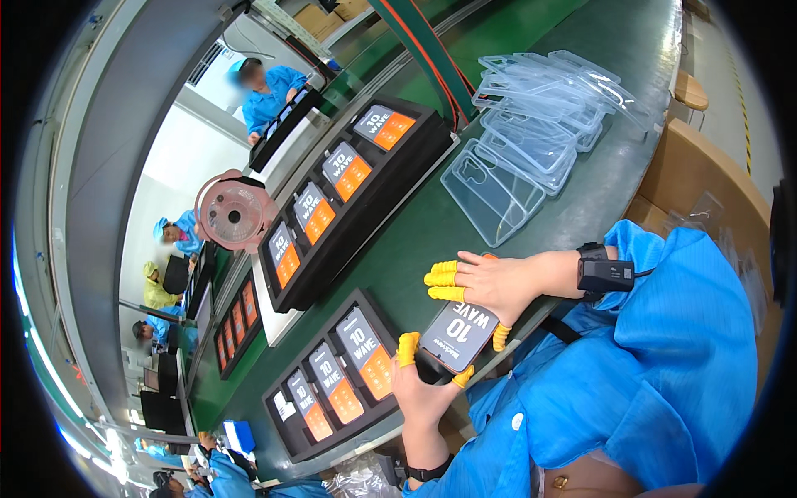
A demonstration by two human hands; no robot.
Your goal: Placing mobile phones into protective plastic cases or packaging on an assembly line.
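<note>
A smartphone (pixel 456 335) with a dark and orange printed front is held between my two hands at the near edge of the green bench. My left hand (pixel 422 393) grips its lower left end, with yellow finger cots on the thumb and finger that show. Over the other end lies my right hand (pixel 496 285), its yellow-capped fingers stretched across and its thumb at the near side. That end of the phone is hidden under the right hand. Left of it, a black foam tray (pixel 383 319) holds similar phones in slots, with a white piece in the end slot.
Transparent phone cases (pixel 508 187) lie heaped on the bench (pixel 398 253) beyond my right hand. A larger black tray (pixel 349 207) with several phones stands farther off, beside a pink fan (pixel 235 212). At right is a cardboard box (pixel 677 170). Co-workers (pixel 270 95) sit along the line.
</note>
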